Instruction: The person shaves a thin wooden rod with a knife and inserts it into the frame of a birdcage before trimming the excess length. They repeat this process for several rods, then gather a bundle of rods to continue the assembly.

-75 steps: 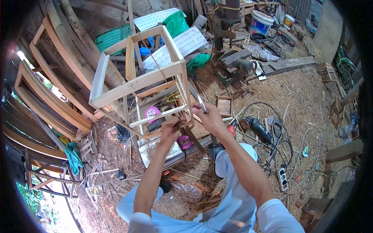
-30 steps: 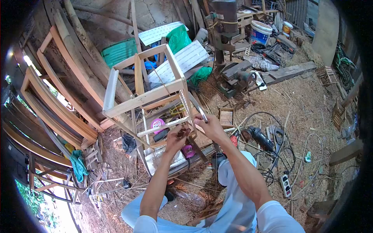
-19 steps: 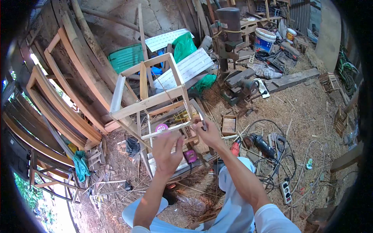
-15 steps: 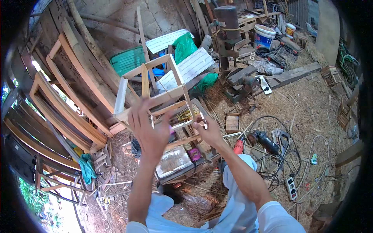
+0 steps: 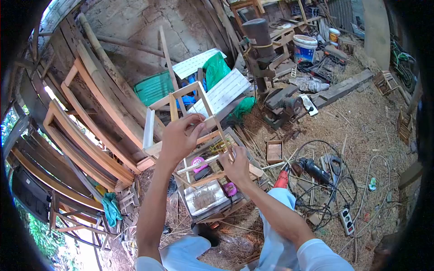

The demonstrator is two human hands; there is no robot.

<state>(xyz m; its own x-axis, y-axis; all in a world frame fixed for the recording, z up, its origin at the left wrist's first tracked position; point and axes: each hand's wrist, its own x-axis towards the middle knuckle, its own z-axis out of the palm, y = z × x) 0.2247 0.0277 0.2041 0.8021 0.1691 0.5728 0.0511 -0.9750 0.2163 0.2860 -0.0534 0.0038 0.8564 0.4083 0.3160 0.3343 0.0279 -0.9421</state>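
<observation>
A small box-like wooden frame (image 5: 202,97) of pale strips stands in front of me on a low wooden workbench (image 5: 235,205). My left hand (image 5: 178,137) is at its middle rail, with thumb and fingertips drawn together in a pinch. What is between them is too small to make out. Lower and to the right, my right hand (image 5: 236,166) is closed round the frame's near right upright. Under the frame, a pink roll (image 5: 198,164) and a second pink ring-shaped item (image 5: 230,189) lie on the bench, beside a silvery panel (image 5: 204,198).
Curved wooden frames (image 5: 97,104) lean at the left. Right of the bench lie a small wooden box (image 5: 274,151), a red-bodied tool (image 5: 281,179), a dark angle grinder (image 5: 313,170), tangled cables and a power strip (image 5: 346,221). A vise (image 5: 282,108) stands behind, near a paint bucket (image 5: 304,49).
My left hand has gone from spread, blurred fingers to a pinch at the frame's rail. The right hand stays on the frame. The whole view has shifted slightly.
</observation>
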